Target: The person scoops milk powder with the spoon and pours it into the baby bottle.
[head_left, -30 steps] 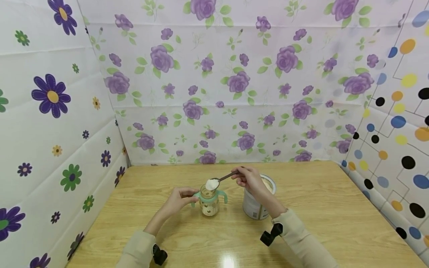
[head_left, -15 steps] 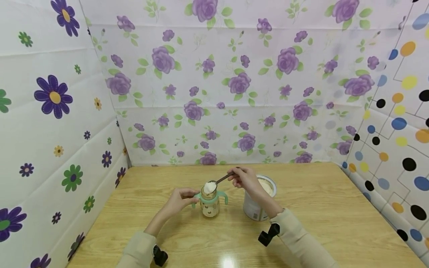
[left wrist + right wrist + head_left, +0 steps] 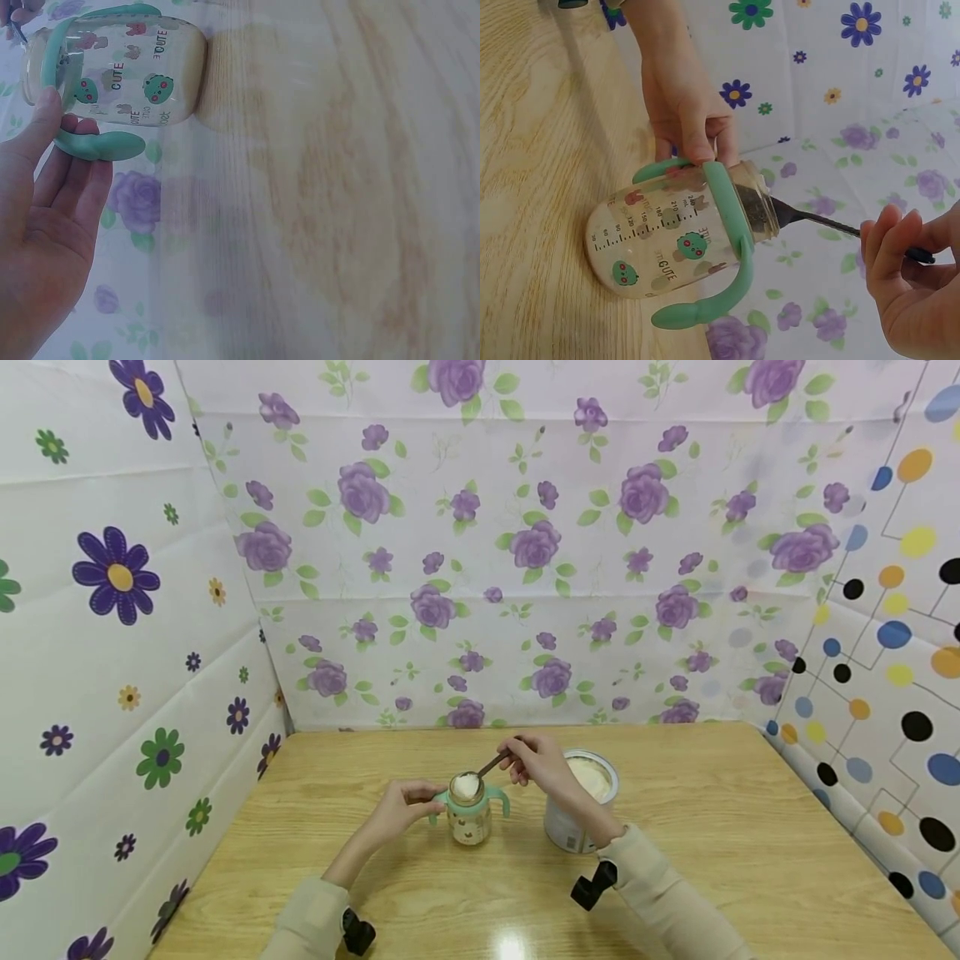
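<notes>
A clear baby bottle [image 3: 469,828] with a green collar and two green handles stands upright on the table. My left hand [image 3: 399,810] pinches its left handle [image 3: 101,145], thumb on the collar. My right hand [image 3: 542,767] grips a dark spoon [image 3: 492,764] by the handle, slanting down to the bottle. White powder [image 3: 466,787] shows at the bottle's mouth, and the right wrist view has the spoon's bowl inside the neck [image 3: 759,202]. A pale layer lies at the bottle's bottom in the left wrist view. Printed figures and a measuring scale mark its wall.
A large white can [image 3: 562,827] of pale powder [image 3: 591,777] stands open right of the bottle, partly behind my right forearm. The wooden table [image 3: 712,852] meets a flowered cloth wall [image 3: 487,635] at the back. Patterned cloths also hang left and right.
My right hand has moved left and slightly down, lowering the spoon's powder from above the bottle's mouth into it. My left hand keeps its hold on the handle.
</notes>
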Tool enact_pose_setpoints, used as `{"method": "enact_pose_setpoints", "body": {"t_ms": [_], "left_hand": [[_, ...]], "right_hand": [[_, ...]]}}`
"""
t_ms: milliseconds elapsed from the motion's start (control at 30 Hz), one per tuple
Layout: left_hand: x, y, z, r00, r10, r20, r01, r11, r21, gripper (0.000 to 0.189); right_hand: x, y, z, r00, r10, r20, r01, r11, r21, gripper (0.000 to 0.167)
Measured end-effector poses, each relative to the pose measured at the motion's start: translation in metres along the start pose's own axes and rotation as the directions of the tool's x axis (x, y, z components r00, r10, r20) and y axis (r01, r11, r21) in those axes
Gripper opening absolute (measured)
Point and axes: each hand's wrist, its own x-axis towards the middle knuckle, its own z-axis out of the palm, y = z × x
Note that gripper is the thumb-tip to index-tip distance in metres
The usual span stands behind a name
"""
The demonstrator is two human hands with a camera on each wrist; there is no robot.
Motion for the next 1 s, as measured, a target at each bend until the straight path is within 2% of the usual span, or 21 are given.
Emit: {"method": "enact_pose_setpoints", "body": {"t_ms": [433, 600, 667, 767, 900, 967, 1000], "left_hand": [[0.0, 0.0, 0.0, 1.0, 0.03, 0.002, -0.03, 1.0, 0.003, 0.035], [-0.001, 0.001, 0.0, 1.0, -0.005, -0.004, 0.005, 1.0, 0.005, 0.034], [0.0, 0.001, 0.0, 1.0, -0.01, -0.005, 0.01, 1.0, 0.0, 0.035], [0.0, 0.001, 0.0, 1.0, 0.002, -0.003, -0.002, 1.0, 0.0, 0.035], [0.0, 0.0, 0.001, 1.0, 0.015, -0.005, -0.015, 1.0, 0.013, 0.036], [-0.001, 0.001, 0.001, 1.0, 0.01, -0.006, -0.01, 1.0, 0.012, 0.035], [-0.001, 0.001, 0.001, 1.0, 0.008, -0.004, -0.008, 1.0, 0.011, 0.035]], "right_hand": [[-0.002, 0.009, 0.005, 0.992, -0.105, 0.074, 0.113, 0.987, -0.11, 0.03], [-0.005, 0.014, 0.008, 0.981, -0.173, 0.089, 0.188, 0.958, -0.215, 0.027], [-0.006, 0.015, 0.008, 0.967, -0.224, 0.122, 0.249, 0.928, -0.277, 0.026], [-0.009, 0.017, 0.008, 0.932, -0.302, 0.201, 0.358, 0.859, -0.366, 0.027], [-0.013, 0.02, 0.006, 0.859, -0.393, 0.327, 0.508, 0.733, -0.452, 0.025], [-0.015, 0.021, 0.005, 0.823, -0.427, 0.375, 0.566, 0.681, -0.465, 0.023], [-0.016, 0.021, 0.005, 0.809, -0.436, 0.394, 0.585, 0.665, -0.464, 0.022]]}}
